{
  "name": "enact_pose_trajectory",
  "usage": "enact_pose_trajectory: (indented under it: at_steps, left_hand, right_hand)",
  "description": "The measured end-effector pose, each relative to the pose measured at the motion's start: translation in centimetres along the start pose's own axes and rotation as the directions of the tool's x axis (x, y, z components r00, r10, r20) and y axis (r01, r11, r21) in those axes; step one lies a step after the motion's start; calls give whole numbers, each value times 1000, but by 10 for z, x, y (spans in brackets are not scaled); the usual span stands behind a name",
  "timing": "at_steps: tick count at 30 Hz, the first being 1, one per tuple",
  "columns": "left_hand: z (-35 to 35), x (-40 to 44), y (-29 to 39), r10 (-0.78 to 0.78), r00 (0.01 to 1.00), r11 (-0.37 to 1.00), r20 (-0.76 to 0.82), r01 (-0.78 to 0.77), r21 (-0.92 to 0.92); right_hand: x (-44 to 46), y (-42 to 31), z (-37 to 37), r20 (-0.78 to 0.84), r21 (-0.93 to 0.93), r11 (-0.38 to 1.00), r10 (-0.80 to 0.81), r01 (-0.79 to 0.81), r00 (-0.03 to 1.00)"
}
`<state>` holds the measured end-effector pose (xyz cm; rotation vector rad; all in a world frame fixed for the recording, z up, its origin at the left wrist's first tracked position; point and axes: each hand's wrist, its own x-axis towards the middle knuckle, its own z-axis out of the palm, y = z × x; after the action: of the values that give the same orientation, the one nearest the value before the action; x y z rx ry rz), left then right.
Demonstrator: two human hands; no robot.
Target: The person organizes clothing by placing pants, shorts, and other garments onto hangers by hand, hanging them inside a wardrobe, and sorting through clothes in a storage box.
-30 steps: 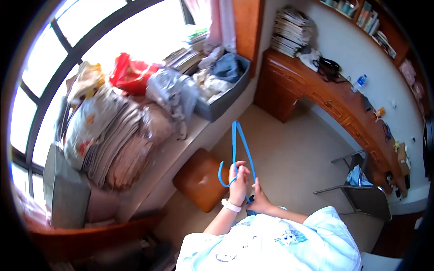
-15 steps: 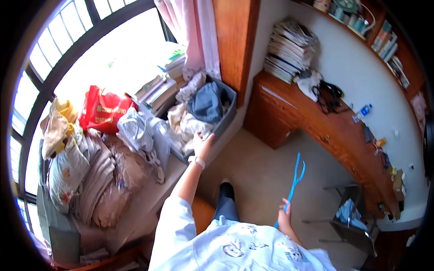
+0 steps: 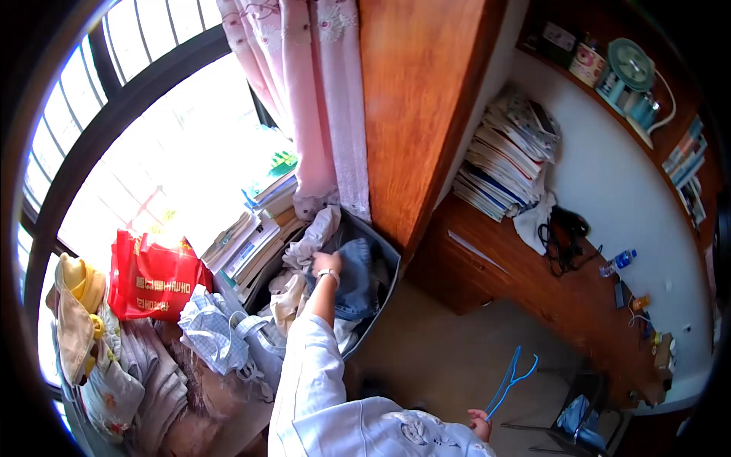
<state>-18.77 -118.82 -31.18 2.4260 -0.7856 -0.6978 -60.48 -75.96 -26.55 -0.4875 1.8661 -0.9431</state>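
My left hand [image 3: 327,264], with a pale band at the wrist, reaches into a grey storage bin [image 3: 390,263] on the window ledge. It touches the clothes there, between a blue denim garment [image 3: 355,278] and a pale crumpled cloth [image 3: 314,238]. Its fingertips are hidden among the fabric, so I cannot tell whether it grips any. Low on the right, my right hand [image 3: 480,425] is closed around a thin blue clothes hanger [image 3: 509,386], which points up and away from the clothes. Cream cloth [image 3: 288,298] lies at the bin's near left side.
Left of the bin are a checked bag [image 3: 213,329], a red bag [image 3: 152,278] and folded bedding [image 3: 148,369]. Books [image 3: 247,244] stand behind it by the window. A wooden desk [image 3: 525,282] with papers [image 3: 506,164] and cables curves along the right, with a folding chair [image 3: 590,423] below.
My left hand has moved from the bin's near edge in among the clothes. My right hand has shifted lower with the blue hanger. The view has tilted up and closer to the bin.
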Motion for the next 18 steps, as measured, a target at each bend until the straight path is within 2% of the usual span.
enact_pose_trajectory:
  at_steps: [2,3,4,6,8,9,10,11,12,13,14,15,16,17,18]
  left_hand:
    - [10,-10,8,12,998,997,64,-7,-81]
    - [17,-8,7,106,945,993,310,-85,-82]
    - [23,-6,6,188,825,982,533,-156,-105]
    - [2,-51,31,270,649,961,711,-142,-236]
    - [-69,-125,68,274,692,920,668,14,-392]
    - [-83,-131,68,387,589,788,710,187,-586]
    - [-103,-133,61,512,506,596,694,372,-711]
    - [-146,-152,58,695,438,391,570,434,-812]
    - [-192,-186,47,755,504,221,418,405,-887]
    - [-211,-198,6,916,376,20,140,306,-952]
    - [-230,-239,-33,862,506,-53,-23,46,-998]
    - [-250,-280,-73,769,612,-53,-184,-227,-973]
    - [-258,-321,-101,643,679,-154,-353,-337,-929]
    - [-256,-353,-86,704,363,-590,-610,-180,-787]
    - [-258,-388,-66,537,54,-840,-842,130,-527]
  right_hand:
    - [21,-1,3,107,70,997,4,-11,994]
    - [29,-4,8,129,54,998,16,-23,991]
    - [38,-14,17,156,89,996,10,-24,988]
    - [57,-31,30,229,106,994,-31,6,973]
    - [66,-59,41,293,88,992,-116,94,949]
    - [70,-71,45,357,87,988,-153,130,921]
    - [70,-83,51,399,83,980,-196,178,896]
    - [70,-94,57,499,49,969,-232,240,835]
    - [75,-99,63,597,24,970,-208,242,775]
    - [83,-97,70,687,-2,965,-189,262,702]
    - [88,-98,80,761,-17,962,-164,271,627]
    - [86,-106,89,845,54,997,-78,61,528]
    - [93,-103,98,922,114,985,-56,-132,382]
    - [85,-116,110,964,171,937,-95,-306,248]
    - [79,-123,121,977,124,927,-51,-354,206]
